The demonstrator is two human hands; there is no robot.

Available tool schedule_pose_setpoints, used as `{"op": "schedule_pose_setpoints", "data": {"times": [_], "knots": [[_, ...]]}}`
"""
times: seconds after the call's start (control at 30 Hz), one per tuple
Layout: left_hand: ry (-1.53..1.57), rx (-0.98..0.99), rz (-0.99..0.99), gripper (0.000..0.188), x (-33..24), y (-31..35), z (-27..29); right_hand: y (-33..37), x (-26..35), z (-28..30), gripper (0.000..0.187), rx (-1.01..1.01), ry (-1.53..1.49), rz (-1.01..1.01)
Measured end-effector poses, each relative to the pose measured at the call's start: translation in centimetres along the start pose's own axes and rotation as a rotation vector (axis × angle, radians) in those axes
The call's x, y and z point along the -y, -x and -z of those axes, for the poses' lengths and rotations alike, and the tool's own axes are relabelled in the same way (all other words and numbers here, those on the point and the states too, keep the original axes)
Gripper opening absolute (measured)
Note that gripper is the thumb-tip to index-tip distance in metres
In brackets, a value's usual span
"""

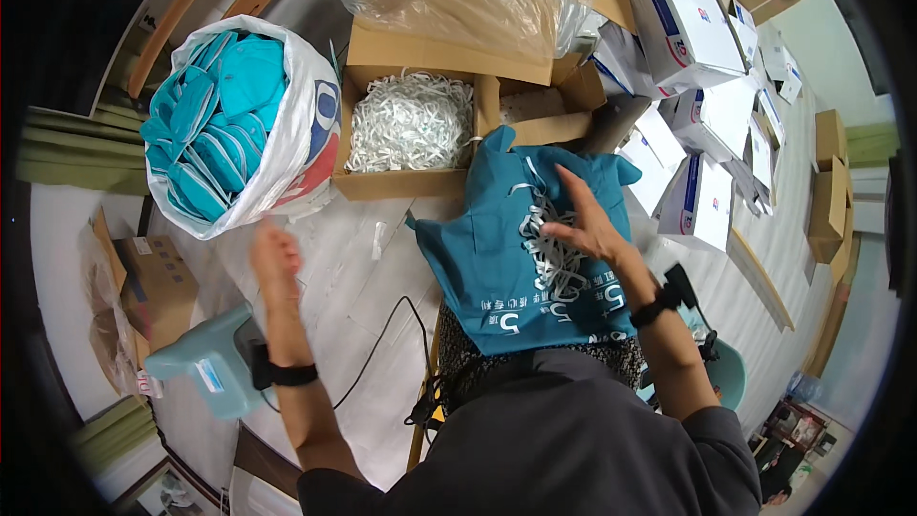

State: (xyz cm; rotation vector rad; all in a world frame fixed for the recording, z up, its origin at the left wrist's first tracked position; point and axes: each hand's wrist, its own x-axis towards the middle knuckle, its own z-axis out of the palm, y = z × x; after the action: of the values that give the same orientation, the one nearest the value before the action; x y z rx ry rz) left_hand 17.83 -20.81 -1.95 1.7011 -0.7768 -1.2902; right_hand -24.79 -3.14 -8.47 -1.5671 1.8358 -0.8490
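Spread across my lap is a teal fabric sheet with white printing (468,220), perhaps an apron or a bag. A loose pile of white straps or cords (556,272) lies on it. My right hand (587,222) is over the top of this pile, fingers and thumb apart, with nothing seen in its grasp. Off to the left, my left hand (277,253) is just below a white woven sack (308,134); motion smears its fingers. The sack is full of teal cup-shaped pieces with pale edges (215,119).
An open carton (406,183) of white straps stands ahead, beside another open carton (544,129). Behind them is a large plastic-lined carton (449,24) of clear packets. White boxes (688,29) are stacked at right. A pale teal plastic stool (205,363) and a black cable (377,354) are at left.
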Motion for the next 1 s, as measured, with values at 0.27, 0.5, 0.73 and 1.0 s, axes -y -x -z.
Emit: {"op": "schedule_pose_setpoints", "data": {"times": [0.27, 0.5, 0.73, 1.0], "knots": [[-0.178, 0.599, 0.106, 0.032, 7.4, 8.6, -9.0, 0.8, 0.8, 0.8, 0.104, 0.527, -0.029, 0.012], [-0.116, 0.606, 0.257, 0.029, 11.5, 11.8, -11.8, 10.8, 0.6, -1.7, 0.067, 0.554, 0.258, 0.170], [-0.118, 0.607, 0.226, 0.028, 11.2, 13.2, -13.4, 6.2, 3.0, 0.5, 0.039, 0.526, -0.586, -0.253], [-0.131, 0.582, 0.246, 0.025, 12.1, 15.7, -13.3, -9.4, 16.1, 0.2, 0.033, -0.273, -0.449, 0.536]]}}
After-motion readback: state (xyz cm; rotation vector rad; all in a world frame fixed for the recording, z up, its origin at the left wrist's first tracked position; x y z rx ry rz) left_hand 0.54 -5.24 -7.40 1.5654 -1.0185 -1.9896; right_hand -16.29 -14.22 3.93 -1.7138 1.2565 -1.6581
